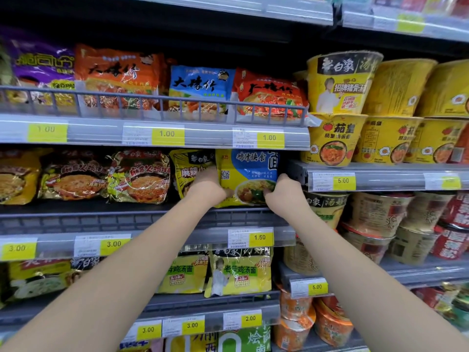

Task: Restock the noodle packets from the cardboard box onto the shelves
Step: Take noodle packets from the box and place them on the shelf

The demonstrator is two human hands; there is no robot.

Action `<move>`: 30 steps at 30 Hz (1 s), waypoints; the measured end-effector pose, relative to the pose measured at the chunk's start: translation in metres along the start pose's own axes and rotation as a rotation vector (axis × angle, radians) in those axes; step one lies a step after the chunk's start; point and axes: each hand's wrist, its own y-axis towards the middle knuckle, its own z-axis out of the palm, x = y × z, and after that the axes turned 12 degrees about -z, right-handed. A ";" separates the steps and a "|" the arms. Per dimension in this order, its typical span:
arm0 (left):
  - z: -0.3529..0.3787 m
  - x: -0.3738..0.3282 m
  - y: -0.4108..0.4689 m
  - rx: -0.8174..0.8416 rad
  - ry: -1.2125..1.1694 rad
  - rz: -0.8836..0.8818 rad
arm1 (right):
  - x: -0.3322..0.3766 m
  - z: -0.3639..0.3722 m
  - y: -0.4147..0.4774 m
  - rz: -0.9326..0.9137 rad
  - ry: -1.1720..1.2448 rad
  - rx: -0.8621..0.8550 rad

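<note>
The step in hand appears to be seating a yellow-and-blue noodle packet (250, 174) in the last slot of the middle shelf (152, 221), directly above the 1.50 price tag (260, 237).

To do it well, the person would best keep the packet upright with its printed face outward and slide it straight back. Its bottom edge should drop behind the grey front rail (76, 221). It should sit flush beside the yellow-and-black packet (186, 174) at its 9 o'clock without crushing it, and clear of the shelf end bracket (295, 174) at its 3 o'clock.

The left hand (205, 186) holds the packet's lower left side, and the right hand (284, 191) holds its lower right side. Both sets of fingers (267, 192) are narrowly curled and pinch the wrapper near 7 and 5 o'clock. The right thumb rests against the packet's right edge. The packet stands nearly upright, leaning slightly, and is already partly inside the shelf bay.
</note>
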 end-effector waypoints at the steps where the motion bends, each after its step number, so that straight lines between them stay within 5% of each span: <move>1: 0.000 0.000 -0.001 0.005 0.011 -0.002 | 0.000 0.000 0.000 0.005 0.004 0.008; 19: -0.007 0.009 -0.018 -0.014 -0.020 -0.013 | 0.002 -0.010 -0.023 0.060 -0.006 0.081; 30: -0.028 0.036 -0.055 -0.200 -0.007 0.144 | 0.034 -0.022 -0.045 -0.177 -0.045 -0.031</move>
